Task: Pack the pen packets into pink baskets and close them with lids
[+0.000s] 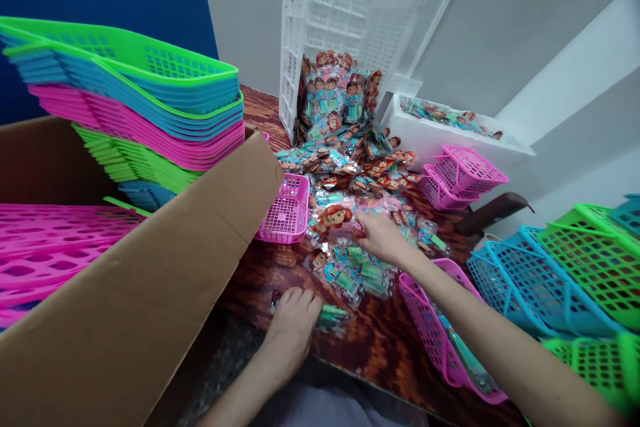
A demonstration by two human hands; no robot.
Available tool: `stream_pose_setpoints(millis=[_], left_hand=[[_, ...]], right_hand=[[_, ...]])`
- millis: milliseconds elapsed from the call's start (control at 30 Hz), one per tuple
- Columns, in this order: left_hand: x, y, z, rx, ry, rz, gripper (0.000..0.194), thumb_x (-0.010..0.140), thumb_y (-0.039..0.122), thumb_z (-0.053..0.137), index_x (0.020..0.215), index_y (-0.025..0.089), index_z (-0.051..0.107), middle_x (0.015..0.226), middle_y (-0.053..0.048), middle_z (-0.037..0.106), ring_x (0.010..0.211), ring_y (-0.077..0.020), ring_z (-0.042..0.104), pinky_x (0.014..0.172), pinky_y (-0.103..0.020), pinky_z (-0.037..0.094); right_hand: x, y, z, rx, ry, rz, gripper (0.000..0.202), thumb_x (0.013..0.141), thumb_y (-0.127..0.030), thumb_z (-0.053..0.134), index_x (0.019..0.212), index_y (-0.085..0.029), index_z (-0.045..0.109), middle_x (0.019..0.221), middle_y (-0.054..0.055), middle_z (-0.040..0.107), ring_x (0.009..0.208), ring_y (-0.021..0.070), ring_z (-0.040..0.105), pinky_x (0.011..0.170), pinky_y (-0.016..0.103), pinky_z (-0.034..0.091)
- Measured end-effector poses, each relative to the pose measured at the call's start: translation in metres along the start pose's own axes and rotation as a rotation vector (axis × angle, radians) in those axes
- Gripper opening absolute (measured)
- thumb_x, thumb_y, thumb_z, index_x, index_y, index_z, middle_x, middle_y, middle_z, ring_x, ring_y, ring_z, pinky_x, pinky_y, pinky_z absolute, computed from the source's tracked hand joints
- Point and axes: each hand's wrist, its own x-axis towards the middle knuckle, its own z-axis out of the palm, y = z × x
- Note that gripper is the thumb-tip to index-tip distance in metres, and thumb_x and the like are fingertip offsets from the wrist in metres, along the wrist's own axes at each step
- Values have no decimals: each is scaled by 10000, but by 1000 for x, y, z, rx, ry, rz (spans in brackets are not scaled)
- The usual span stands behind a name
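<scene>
My left hand (pixel 295 320) is closed over a clear plastic packet with green pieces (pixel 333 313) near the table's front edge; its fingers are curled and partly hide the packet. Farther out, my right hand (pixel 383 237) reaches into the pile, its fingers closed at the edge of a packet with a red-haired cartoon figure (pixel 334 217). Between the hands lie several packets with brown-haired figures and green pieces (pixel 345 273). A pink basket (pixel 285 210) stands left of the pile. Under my right forearm is another pink basket (pixel 425 320) holding packets.
A tipped white crate (pixel 295 47) spills packets onto the brown table (pixel 380 347). A cardboard box (pixel 165 280) with stacked coloured baskets (pixel 150 100) stands left. At right are a white foam box (pixel 450 137), pink baskets (pixel 463 173), a dark tape dispenser-like object (pixel 493 213) and blue baskets (pixel 530 280).
</scene>
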Motion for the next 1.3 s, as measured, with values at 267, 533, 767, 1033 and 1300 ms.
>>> stream_pose_setpoints(millis=[267, 533, 767, 1033, 1300], left_hand=[[4, 9, -24, 175, -176, 46, 224, 898, 101, 476, 1081, 153, 593, 1058, -112, 641, 967, -283, 582, 823, -415, 449], [-6, 12, -32, 188, -194, 139, 367, 833, 80, 477, 1190, 112, 555, 1125, -149, 616, 1010, -305, 571, 886, -461, 443], [-6, 13, -22, 189, -174, 82, 317, 870, 59, 434, 1145, 124, 577, 1089, -124, 619, 988, -296, 565, 890, -461, 448], [-7, 7, -17, 135, -119, 99, 232, 911, 91, 462, 1092, 159, 590, 1061, -98, 628, 987, -284, 569, 898, -450, 454], [-16, -2, -14, 125, 71, 180, 191, 932, 126, 509, 1078, 193, 611, 1041, -66, 595, 1013, -239, 542, 1082, -463, 369]], right_hand=[[-19, -19, 25, 53, -106, 113, 171, 871, -177, 570, 1041, -195, 578, 1052, 97, 711, 906, 229, 636, 651, 289, 273], [-48, -21, 29, 219, 151, 170, 83, 867, -116, 555, 873, -198, 569, 942, 57, 644, 864, 195, 565, 724, 281, 350], [-36, -44, 77, 99, 172, 14, 187, 858, -98, 578, 982, -203, 671, 1362, 109, 566, 1224, 288, 461, 973, 418, 362], [-41, -53, 98, -65, 353, -91, 214, 929, -105, 497, 1022, -146, 686, 1221, 155, 629, 1125, 300, 496, 958, 425, 386], [-88, -74, 95, 456, 280, 4, 438, 879, -63, 511, 1301, -166, 566, 1083, 103, 644, 1001, 236, 586, 883, 356, 463]])
